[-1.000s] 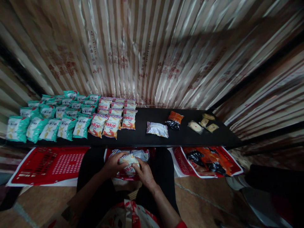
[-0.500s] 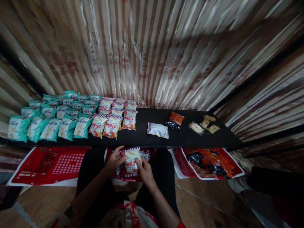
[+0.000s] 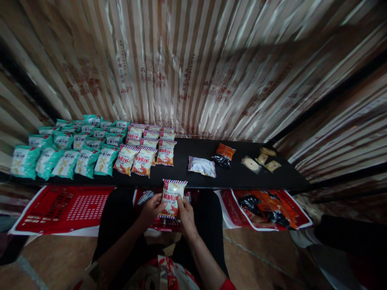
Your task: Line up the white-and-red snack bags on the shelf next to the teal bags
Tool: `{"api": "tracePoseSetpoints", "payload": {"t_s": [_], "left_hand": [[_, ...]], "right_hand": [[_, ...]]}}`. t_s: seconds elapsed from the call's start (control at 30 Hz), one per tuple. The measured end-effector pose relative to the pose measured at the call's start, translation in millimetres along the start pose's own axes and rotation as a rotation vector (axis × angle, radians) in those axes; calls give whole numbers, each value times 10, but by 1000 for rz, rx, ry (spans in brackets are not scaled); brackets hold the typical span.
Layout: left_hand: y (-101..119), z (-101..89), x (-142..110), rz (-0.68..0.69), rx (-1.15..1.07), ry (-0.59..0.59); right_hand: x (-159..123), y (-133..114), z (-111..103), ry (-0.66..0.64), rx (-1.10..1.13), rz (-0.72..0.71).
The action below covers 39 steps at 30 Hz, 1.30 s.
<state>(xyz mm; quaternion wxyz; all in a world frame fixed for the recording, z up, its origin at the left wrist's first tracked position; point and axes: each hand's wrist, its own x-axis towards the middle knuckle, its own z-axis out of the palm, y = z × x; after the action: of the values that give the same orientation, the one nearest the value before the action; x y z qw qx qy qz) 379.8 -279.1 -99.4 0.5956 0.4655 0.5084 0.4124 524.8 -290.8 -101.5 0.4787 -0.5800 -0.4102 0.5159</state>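
Legs: two dark-clothed knees [image 3: 113,217] stand apart, just short of the desk [image 3: 242,179].
Left hand: the left hand [image 3: 152,208] has its fingers grasping the left side of the held packet [image 3: 173,196].
Right hand: the right hand [image 3: 186,215] has its fingers grasping the right side of it.
Held packet: white with a striped top edge and red print, upright in view, between the knees by the desk's near edge.
Middle basket: the middle basket [image 3: 163,227] is red, below the hands, mostly hidden; it seems to hold more striped packets.
Side baskets: the left basket [image 3: 54,229] shows red mesh; the right basket [image 3: 307,219] holds orange-and-black packets [image 3: 276,207].
Desk, left end: teal packets [image 3: 64,164] in rows, with striped-edge packets [image 3: 143,162] just beside them.
Desk, middle to right: a silvery packet [image 3: 202,166] lying flat, an orange-and-black packet [image 3: 223,155], a round pale item [image 3: 250,164] in clear wrap, then small yellowish packets [image 3: 272,166] near the right end.
Behind: a striped curtain [image 3: 184,68] along the far edge.
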Motion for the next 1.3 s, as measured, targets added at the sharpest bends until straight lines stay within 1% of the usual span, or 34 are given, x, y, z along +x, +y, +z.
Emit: {"api": "tracePoseSetpoints", "payload": {"t_s": [0.07,0.17,0.3,0.4,0.53,0.63,0.73,0.87,0.93,1.0,1.13,1.23,1.3], "left_hand": [[-11,-3,-8,-22,7,-13],[-4,-13,-14,-45,-19,-29],[49,-24,-4,-45,-90,-7],[85,-27,16,-44,-114,11],[103,-26,39,-26,-119,29],[116,-22,51,-12,-119,44],[133,-13,64,5,-109,49],[143,6,89,28,-84,41],[143,10,103,42,-51,43],[146,7,119,75,29,70],[184,-3,161,142,286,202],[240,-3,205,201,415,277],[281,-2,241,247,492,324]], "right_hand": [[18,-16,18,41,90,79],[34,-66,42,24,138,131],[18,-191,58,-82,138,116],[-10,-295,51,-165,179,136],[-21,-383,5,-245,257,171],[-6,-424,-44,-288,238,182],[20,-451,-75,-292,186,169],[68,-462,-71,-245,145,126],[98,-461,-57,-212,134,100],[133,-461,-43,-188,136,73],[222,-472,-19,-163,97,12],[304,-493,-7,-159,0,-35],[367,-508,-4,-113,-138,-95]]}}
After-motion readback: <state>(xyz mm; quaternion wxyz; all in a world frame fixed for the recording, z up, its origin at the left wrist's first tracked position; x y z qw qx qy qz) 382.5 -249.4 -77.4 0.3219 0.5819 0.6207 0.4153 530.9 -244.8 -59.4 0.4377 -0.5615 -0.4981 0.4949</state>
